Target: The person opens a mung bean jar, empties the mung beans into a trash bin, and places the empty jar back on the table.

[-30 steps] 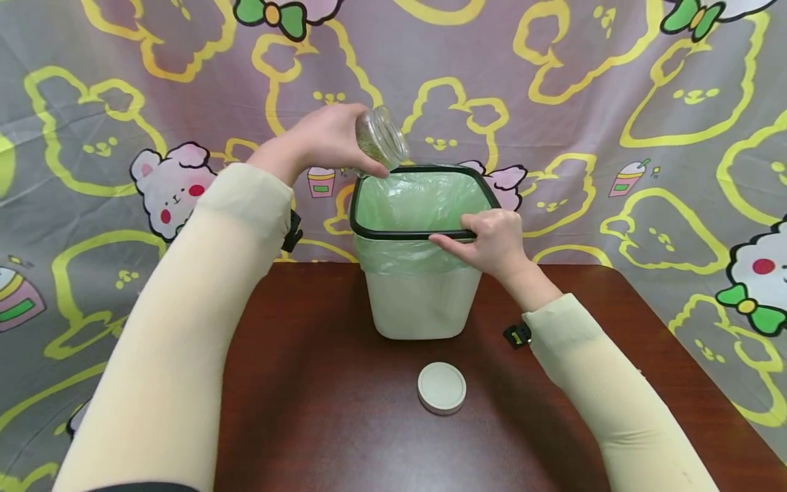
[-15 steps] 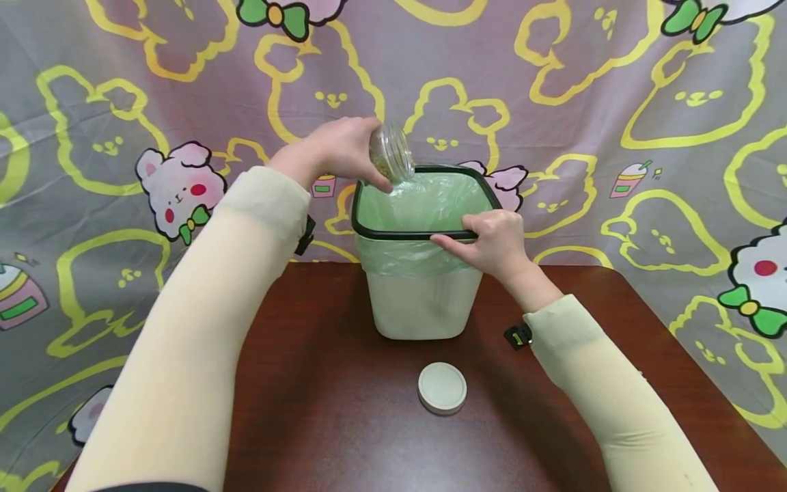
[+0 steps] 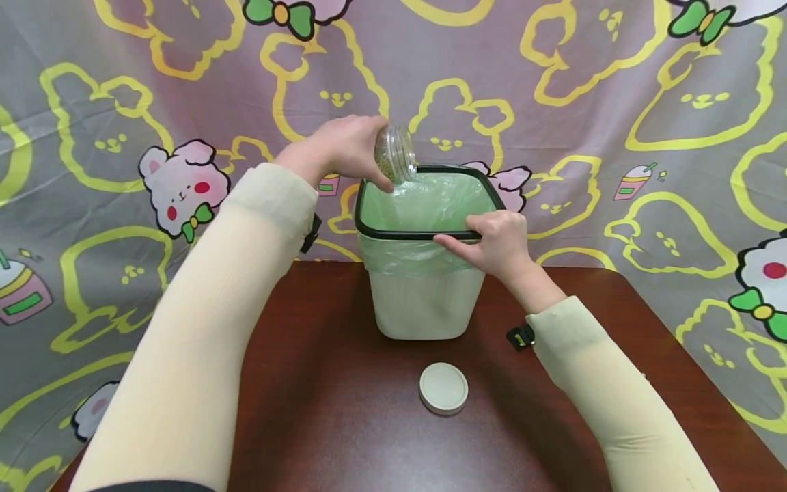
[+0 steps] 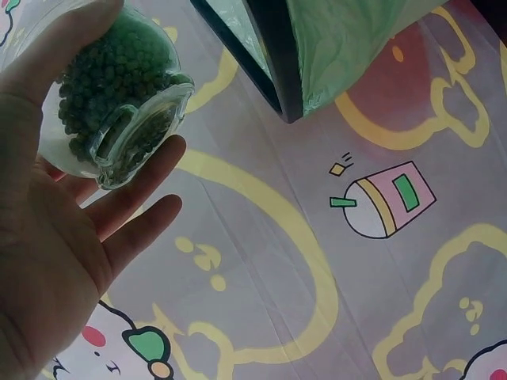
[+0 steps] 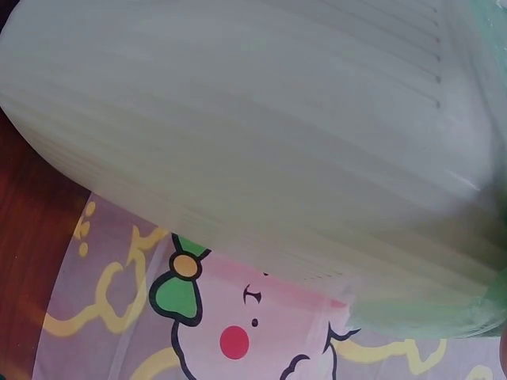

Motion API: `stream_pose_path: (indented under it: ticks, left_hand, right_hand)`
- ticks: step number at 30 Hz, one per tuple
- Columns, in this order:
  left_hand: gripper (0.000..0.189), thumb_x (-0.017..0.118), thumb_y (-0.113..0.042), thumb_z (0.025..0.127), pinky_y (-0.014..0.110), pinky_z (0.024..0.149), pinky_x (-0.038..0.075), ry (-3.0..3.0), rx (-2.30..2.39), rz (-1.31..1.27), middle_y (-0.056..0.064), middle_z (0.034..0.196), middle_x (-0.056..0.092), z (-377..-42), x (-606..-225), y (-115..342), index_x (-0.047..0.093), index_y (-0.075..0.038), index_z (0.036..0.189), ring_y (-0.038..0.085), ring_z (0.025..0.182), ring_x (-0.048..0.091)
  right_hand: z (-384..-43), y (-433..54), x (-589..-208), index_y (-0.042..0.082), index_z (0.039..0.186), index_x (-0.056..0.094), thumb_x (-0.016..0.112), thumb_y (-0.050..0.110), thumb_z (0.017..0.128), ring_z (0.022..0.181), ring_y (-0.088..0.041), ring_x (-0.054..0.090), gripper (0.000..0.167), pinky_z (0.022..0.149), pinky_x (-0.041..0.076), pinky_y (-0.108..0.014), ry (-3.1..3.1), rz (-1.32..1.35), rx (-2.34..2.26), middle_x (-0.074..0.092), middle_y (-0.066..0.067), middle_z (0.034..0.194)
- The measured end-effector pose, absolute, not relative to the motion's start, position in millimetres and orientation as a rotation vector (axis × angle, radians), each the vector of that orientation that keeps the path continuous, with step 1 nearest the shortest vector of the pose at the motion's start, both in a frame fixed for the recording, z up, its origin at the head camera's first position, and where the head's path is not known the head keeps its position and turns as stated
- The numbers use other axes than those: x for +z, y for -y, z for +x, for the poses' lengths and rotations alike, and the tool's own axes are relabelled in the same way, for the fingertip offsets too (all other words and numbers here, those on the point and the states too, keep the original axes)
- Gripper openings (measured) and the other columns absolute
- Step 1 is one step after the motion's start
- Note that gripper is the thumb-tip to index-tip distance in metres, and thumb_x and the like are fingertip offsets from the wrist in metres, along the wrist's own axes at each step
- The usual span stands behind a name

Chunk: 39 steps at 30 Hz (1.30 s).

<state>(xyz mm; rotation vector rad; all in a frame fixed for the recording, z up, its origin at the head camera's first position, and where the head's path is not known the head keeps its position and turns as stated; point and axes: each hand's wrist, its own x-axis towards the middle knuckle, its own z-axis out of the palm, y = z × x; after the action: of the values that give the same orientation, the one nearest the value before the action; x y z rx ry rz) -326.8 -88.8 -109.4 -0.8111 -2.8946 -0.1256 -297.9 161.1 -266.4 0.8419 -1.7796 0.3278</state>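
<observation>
My left hand point(image 3: 350, 147) grips a clear glass jar point(image 3: 391, 154) tipped onto its side, mouth toward the right, over the left rim of a trash can. Small round green grains point(image 4: 119, 75) fill part of the jar in the left wrist view; I cannot tell whether any are falling. The white trash can point(image 3: 427, 304) stands on the table, lined with a green plastic bag point(image 3: 424, 260) under a black rim frame point(image 3: 402, 234). At the front right of that frame, my right hand point(image 3: 501, 246) holds on, thumb outside. The right wrist view shows mostly the can's wall point(image 5: 238, 134).
A round pale lid point(image 3: 443, 387) lies on the dark brown table point(image 3: 344, 410), in front of the trash can. Behind the table hangs a cartoon-printed cloth point(image 3: 565, 137), close to the can's back.
My left hand has carried the jar rightward and slightly down over the can's rim, and the jar lies closer to level. The right hand keeps its hold; the can and lid stay put.
</observation>
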Motion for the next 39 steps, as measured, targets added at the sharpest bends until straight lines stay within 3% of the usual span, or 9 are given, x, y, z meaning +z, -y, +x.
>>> stream_pose_path:
  ticks: [11,39]
  left_hand:
    - [0.088,0.085,-0.040,0.069,0.048,0.098,0.039,2.889,-0.056,-0.827,0.013,0.125,0.056,-327,-106,88,0.043,-0.003,0.137,0.030,0.112,0.052]
    - [0.087,0.085,-0.039,0.070,0.046,0.095,0.042,2.884,-0.020,-0.817,0.010,0.121,0.056,-328,-90,82,0.042,-0.006,0.138,0.028,0.108,0.053]
  right_hand:
    - [-300,-163,-269,0.015,0.050,0.029,0.044,0.071,0.089,0.034,-0.018,0.031,0.070,0.034,0.018,-0.034,1.768,0.842,0.316,0.025,0.002,0.042]
    - [-299,-161,-267,0.015,0.050,0.028,0.043,0.071,0.090,0.034,-0.015,0.026,0.070,0.035,0.016,-0.032,1.787,0.850,0.307,0.023,0.003,0.043]
